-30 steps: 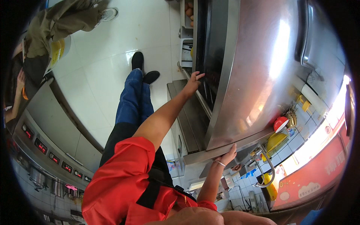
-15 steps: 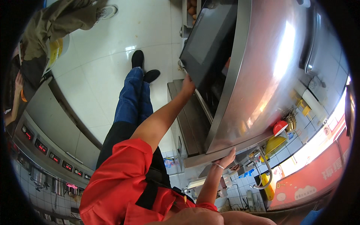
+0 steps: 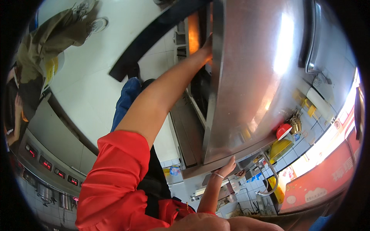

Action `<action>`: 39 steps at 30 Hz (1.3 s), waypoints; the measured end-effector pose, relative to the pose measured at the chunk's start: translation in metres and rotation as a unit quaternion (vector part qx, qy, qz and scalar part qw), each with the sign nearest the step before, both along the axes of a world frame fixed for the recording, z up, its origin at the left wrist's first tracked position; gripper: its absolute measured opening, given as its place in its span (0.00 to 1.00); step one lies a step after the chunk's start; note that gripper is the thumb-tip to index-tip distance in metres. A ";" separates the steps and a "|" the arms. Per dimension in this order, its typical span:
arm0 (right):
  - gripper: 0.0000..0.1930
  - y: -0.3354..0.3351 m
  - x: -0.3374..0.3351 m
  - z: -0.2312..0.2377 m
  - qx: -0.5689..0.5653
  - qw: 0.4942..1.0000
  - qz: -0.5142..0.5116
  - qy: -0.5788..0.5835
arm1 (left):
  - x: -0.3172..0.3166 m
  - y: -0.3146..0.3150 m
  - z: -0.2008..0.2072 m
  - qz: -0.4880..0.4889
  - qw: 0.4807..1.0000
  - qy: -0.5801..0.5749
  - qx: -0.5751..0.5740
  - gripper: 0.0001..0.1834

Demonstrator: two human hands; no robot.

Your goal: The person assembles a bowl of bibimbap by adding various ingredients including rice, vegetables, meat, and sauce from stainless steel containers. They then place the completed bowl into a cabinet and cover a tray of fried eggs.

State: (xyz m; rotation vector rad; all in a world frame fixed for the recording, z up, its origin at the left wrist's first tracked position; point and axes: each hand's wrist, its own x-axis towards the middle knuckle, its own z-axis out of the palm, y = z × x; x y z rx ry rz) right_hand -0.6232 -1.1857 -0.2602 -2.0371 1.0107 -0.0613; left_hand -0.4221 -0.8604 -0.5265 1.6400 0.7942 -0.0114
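My left hand (image 3: 209, 45) reaches into the opening of a steel-topped appliance, and the steel edge hides its fingers. An orange glow (image 3: 193, 32) shows beside it inside. The appliance's dark door (image 3: 158, 34) stands swung out over the floor, away from my hand. On the front edge of the steel top (image 3: 250, 77) rests my right hand (image 3: 227, 166), with fingers stretched out and nothing held.
A person's legs (image 3: 58, 36) stand at the upper left. Below them runs a counter with red digital displays (image 3: 45, 163). A tap (image 3: 274, 181), a red bowl (image 3: 283, 131) and a yellow bowl (image 3: 280, 149) are on the right.
The dark door has swung outward to the left, away from the appliance. My left hand has left the door's edge and moved farther into the opening. My right hand stays on the steel edge.
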 end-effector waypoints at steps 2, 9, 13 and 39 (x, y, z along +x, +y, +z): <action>0.15 -0.006 0.001 -0.002 -0.004 1.000 0.000 -0.004 | 0.003 -0.004 -0.013 -0.049 0.998 0.041 0.000 0.18; 0.13 -0.009 -0.001 -0.003 -0.017 1.000 -0.009 -0.017 | -0.020 -0.011 -0.035 -0.111 0.989 0.096 -0.022 0.17; 0.13 -0.014 0.000 -0.002 -0.031 0.999 -0.001 -0.010 | -0.024 0.000 -0.033 -0.102 0.988 0.107 -0.053 0.17; 0.26 -0.041 -0.010 -0.020 -0.137 0.990 0.011 -0.031 | -0.316 0.134 0.282 0.161 0.951 0.112 -0.238 0.26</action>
